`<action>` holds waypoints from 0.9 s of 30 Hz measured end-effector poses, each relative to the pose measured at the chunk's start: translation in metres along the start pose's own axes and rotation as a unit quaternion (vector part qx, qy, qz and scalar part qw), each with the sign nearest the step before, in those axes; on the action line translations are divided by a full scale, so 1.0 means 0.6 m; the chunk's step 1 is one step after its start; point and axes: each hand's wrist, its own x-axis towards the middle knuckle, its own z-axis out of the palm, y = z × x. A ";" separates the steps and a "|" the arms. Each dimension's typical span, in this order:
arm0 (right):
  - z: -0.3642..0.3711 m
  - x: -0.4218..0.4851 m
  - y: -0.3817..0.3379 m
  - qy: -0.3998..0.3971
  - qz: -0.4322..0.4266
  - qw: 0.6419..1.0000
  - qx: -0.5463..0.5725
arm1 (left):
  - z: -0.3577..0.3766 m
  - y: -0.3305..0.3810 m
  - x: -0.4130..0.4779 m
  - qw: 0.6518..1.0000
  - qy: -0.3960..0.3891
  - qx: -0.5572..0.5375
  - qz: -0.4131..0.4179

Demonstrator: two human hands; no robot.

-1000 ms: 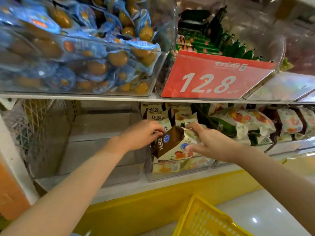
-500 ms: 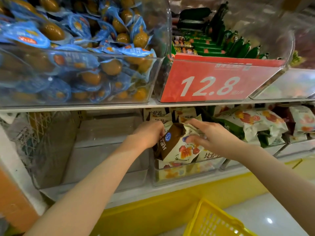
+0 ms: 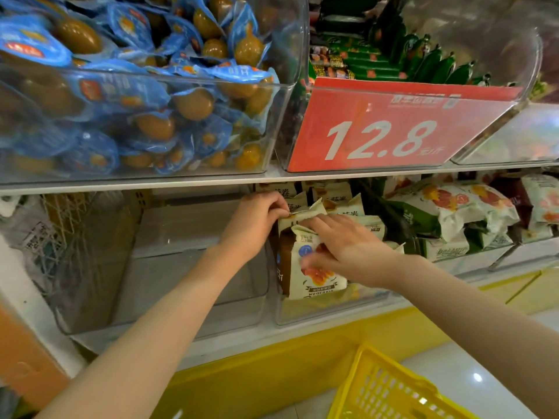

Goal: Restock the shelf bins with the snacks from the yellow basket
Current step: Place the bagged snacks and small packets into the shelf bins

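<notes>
At the clear lower-shelf bin (image 3: 305, 316), our left hand (image 3: 257, 228) pinches the crimped top edge of a cream snack packet (image 3: 311, 210); our right hand (image 3: 351, 252) grips the brown-and-cream packet (image 3: 317, 282) standing upright at the bin's front, fingers over its top, thumb on its face. The yellow basket (image 3: 387, 388) sits below us at lower right.

The upper shelf (image 3: 211, 180) carries an egg-snack bin (image 3: 279, 116) and a price-tagged bin (image 3: 533, 65); the lower shelf (image 3: 169, 347), clear bins (image 3: 181, 300).
</notes>
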 end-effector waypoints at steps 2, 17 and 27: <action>0.011 -0.020 0.006 0.009 -0.007 1.000 0.021 | 0.004 0.000 0.002 1.000 -0.001 -0.004 0.002; 0.059 -0.031 0.006 0.000 0.020 0.996 0.082 | 0.019 -0.005 -0.013 0.998 0.018 0.024 0.049; 0.101 -0.069 -0.026 0.098 0.004 0.995 0.022 | 0.027 0.035 -0.072 0.992 0.022 0.118 0.038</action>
